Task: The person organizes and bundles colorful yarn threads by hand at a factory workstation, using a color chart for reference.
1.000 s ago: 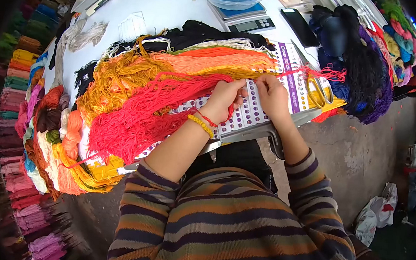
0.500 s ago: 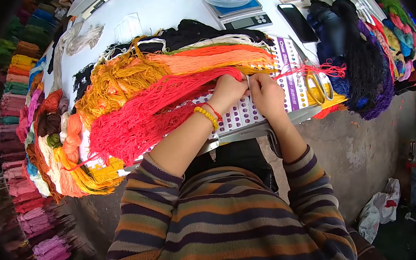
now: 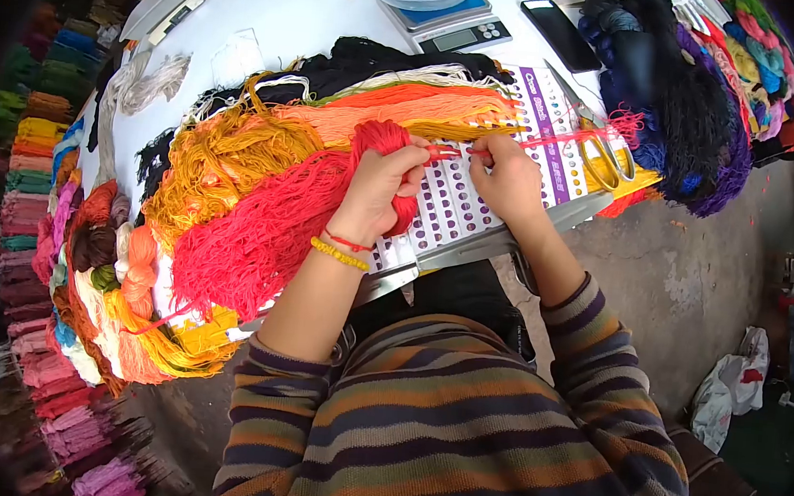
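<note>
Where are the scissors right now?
The scissors lie on the right end of the purple-dotted card, just beyond the right hand and beside the dark yarn pile, with red thread strung across them.

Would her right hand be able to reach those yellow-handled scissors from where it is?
Probably yes. The right hand sits on the colour card close to the scissors, with nothing between, but it pinches a red strand.

A yarn-sorting workshop is showing itself here: skeins of coloured thread [image 3: 262,170] are lying heaped across the white tabletop [image 3: 314,9], more bundles [image 3: 34,188] are hanging in rows beside it, and a digital scale [image 3: 445,21], scissors [image 3: 595,143] and a colour chart [image 3: 477,198] are sitting among them.
</note>
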The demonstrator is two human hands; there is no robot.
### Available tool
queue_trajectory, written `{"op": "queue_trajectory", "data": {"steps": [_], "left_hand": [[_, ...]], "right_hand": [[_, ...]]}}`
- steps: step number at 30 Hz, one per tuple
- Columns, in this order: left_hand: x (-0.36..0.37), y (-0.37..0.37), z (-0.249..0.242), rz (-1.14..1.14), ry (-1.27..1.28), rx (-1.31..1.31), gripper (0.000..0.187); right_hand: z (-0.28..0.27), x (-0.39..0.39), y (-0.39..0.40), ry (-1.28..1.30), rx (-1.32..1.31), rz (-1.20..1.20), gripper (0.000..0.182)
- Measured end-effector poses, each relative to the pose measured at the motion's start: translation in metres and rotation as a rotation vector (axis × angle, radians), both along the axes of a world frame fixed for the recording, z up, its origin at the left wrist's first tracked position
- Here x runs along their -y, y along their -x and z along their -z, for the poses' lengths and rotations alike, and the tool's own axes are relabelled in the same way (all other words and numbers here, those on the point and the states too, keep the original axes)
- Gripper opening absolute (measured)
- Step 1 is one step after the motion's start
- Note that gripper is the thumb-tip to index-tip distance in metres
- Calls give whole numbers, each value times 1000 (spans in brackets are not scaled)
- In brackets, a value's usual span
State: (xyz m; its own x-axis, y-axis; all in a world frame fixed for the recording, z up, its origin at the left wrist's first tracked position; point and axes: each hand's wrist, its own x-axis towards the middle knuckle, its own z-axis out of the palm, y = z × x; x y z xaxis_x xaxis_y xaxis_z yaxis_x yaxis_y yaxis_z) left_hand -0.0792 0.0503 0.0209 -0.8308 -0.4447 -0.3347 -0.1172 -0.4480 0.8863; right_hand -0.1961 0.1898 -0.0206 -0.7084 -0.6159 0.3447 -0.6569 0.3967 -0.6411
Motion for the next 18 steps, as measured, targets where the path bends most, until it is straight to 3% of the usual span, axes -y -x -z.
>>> {"op": "queue_trajectory", "data": {"steps": [2,5,6,8,11,12,13,14,18], "left_hand": [[-7,-2,-5,14,-517,-146,12],[-9,1,1,247,-686,-240,21],[-10,3,3,297,-623,-232,26],[-17,13,3,207,-323,50,30],[-25,23,12,180,-273,32,26],[-25,23,16,190,-226,-1,25],[-25,23,19,52,-262,21,18],[-20,20,23,-18,-270,28,19],[25,-31,31,-152,-319,-71,27]], "right_hand": [[1,0,1,-6,-25,5,8],[9,1,3,88,-32,2,6],[10,1,4,188,-15,-3,5],[8,-3,-3,260,-23,-60,6],[3,-2,-5,326,-197,-209,11],[-2,-3,-7,235,-185,-186,15],[-6,-2,-8,146,-175,-162,19],[-3,-1,-7,54,-178,-139,30],[-12,2,-11,-127,-131,-92,41]]}}
